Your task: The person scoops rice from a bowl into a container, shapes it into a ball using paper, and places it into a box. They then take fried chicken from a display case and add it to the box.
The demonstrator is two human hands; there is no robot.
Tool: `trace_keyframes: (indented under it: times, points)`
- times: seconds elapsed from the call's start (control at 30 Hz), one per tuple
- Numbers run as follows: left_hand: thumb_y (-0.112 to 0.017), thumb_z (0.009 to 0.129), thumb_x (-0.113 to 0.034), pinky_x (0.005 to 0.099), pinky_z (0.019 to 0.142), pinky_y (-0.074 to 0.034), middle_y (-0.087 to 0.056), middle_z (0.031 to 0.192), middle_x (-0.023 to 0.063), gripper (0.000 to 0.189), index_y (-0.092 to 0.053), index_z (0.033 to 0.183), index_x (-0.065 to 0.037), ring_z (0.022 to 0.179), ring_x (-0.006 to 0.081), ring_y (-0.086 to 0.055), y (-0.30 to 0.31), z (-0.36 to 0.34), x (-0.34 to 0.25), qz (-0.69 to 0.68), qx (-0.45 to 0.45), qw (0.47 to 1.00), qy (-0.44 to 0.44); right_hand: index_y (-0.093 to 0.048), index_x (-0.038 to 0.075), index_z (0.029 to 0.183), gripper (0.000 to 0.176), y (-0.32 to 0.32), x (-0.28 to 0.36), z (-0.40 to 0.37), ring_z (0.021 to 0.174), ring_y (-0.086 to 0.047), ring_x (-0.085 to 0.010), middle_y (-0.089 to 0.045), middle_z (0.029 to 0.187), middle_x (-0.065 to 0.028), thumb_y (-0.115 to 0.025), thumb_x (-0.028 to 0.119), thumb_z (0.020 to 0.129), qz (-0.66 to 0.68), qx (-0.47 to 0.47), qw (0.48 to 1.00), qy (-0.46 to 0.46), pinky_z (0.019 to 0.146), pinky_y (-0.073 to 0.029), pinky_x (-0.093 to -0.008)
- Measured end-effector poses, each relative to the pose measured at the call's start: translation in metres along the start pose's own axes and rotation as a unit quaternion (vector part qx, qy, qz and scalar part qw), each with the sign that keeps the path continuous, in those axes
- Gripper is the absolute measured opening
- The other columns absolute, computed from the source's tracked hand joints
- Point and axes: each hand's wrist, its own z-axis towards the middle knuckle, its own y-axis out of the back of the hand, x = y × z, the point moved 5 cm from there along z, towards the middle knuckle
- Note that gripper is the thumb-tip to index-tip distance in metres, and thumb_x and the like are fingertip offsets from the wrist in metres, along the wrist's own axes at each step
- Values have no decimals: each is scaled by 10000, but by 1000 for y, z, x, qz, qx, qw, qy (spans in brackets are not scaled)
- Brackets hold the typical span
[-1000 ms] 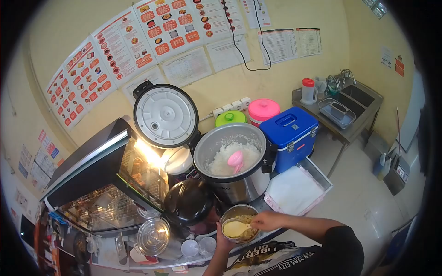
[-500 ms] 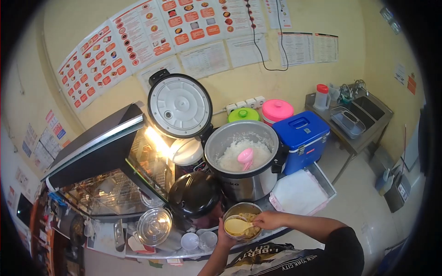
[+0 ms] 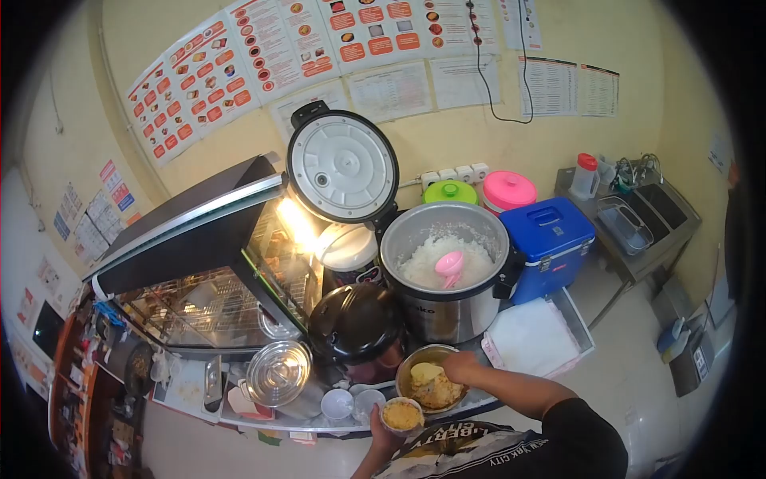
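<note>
My left hand grips a small bowl filled with yellowish, crumbly food, close in front of my shirt. Just beyond it stands a round metal pot with more yellowish food inside. My right hand reaches over the pot's right rim, its fingers closed round the handle of a pale yellow serving spoon. The spoon's head lies in the food. Two small white cups are left of the bowl.
Behind the pot, a large open rice cooker holds white rice and a pink scoop. A dark lidded cooker and a steel lidded container stand left. White sheets lie right, below a blue cooler box.
My left hand has drawn the bowl from over the pot towards my body, and food now shows filling it. The spoon has gone from the bowl down into the pot.
</note>
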Motion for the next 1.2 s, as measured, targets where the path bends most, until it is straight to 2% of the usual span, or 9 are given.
trace_keyframes:
  times: [0.17, 0.37, 0.57, 0.67, 0.77, 0.87, 0.97, 1.07, 1.2]
  points:
    - [-227, 935, -750, 519, 1142, -347, -524, 1438, 184, 914, -457, 1443, -27, 1335, 369, -490, -5, 7, 4, 9, 11, 1000, -3, -745, 152, 1084, 293, 10, 26, -4, 968, -717, -319, -735, 1032, -141, -577, 199, 848, -79, 13, 984, 160, 776, -564, -478]
    - [-196, 922, -774, 561, 1122, -354, -519, 1442, 193, 952, -439, 1460, -27, 1326, 397, -496, -10, -1, 3, 26, 17, 999, 27, -734, 157, 1111, 356, 14, 28, -67, 1011, -698, -337, -723, 1087, -151, -497, 294, 883, 14, 99, 993, 70, 861, -542, -482]
    - [-200, 944, -744, 555, 1143, -340, -514, 1447, 199, 920, -440, 1457, -19, 1340, 391, -487, -12, -6, -3, 40, 2, 999, 35, -734, 161, 1048, 366, -21, -21, -67, 967, -681, -371, -713, 1028, -167, -472, 373, 906, 176, 53, 983, 22, 853, -533, -482]
    - [-215, 972, -702, 540, 1152, -342, -519, 1443, 196, 870, -447, 1448, -11, 1337, 381, -494, -9, -8, -11, 43, -7, 999, 12, -730, 131, 993, 343, -41, -38, -60, 934, -683, -372, -710, 1004, -172, -479, 353, 919, 266, -17, 963, 35, 835, -531, -484]
    - [-244, 997, -660, 519, 1147, -359, -531, 1432, 191, 813, -466, 1427, -6, 1327, 365, -508, -15, -3, -21, 70, -22, 997, -24, -721, 131, 1016, 286, -31, -44, -69, 934, -689, -336, -720, 987, -141, -545, 340, 932, 368, -54, 927, 45, 832, -535, -453]
    - [-273, 1011, -632, 504, 1136, -378, -548, 1414, 186, 767, -490, 1395, -4, 1313, 348, -525, -37, 15, -27, 102, -18, 993, -63, -716, 103, 1000, 272, 28, -30, -101, 899, -685, -344, -709, 923, -164, -525, 285, 935, 379, -74, 922, -11, 796, -537, -445]
    - [-298, 1005, -646, 504, 1115, -394, -576, 1383, 156, 733, -522, 1366, -48, 1296, 328, -538, -64, 41, -22, 81, -22, 994, -71, -695, 84, 1118, 301, 53, -5, -118, 868, -687, -322, -695, 925, -160, -575, 272, 915, 211, -227, 948, 74, 776, -527, -440]
    - [-294, 999, -664, 543, 1102, -388, -573, 1391, 128, 712, -513, 1393, -113, 1295, 329, -535, -80, 65, -14, 42, -1, 998, -52, -629, 46, 1250, 408, 48, 37, -138, 861, -683, -308, -670, 966, -150, -601, 208, 876, 56, -229, 959, 156, 759, -516, -440]
    - [-291, 1013, -641, 544, 1077, -415, -580, 1371, 134, 685, -511, 1382, -107, 1272, 327, -554, -84, 73, -12, 49, -45, 997, -31, -524, 2, 1377, 592, 46, 50, -150, 941, -654, -313, -622, 1032, -153, -604, 98, 799, 27, -180, 973, 146, 834, -483, -449]
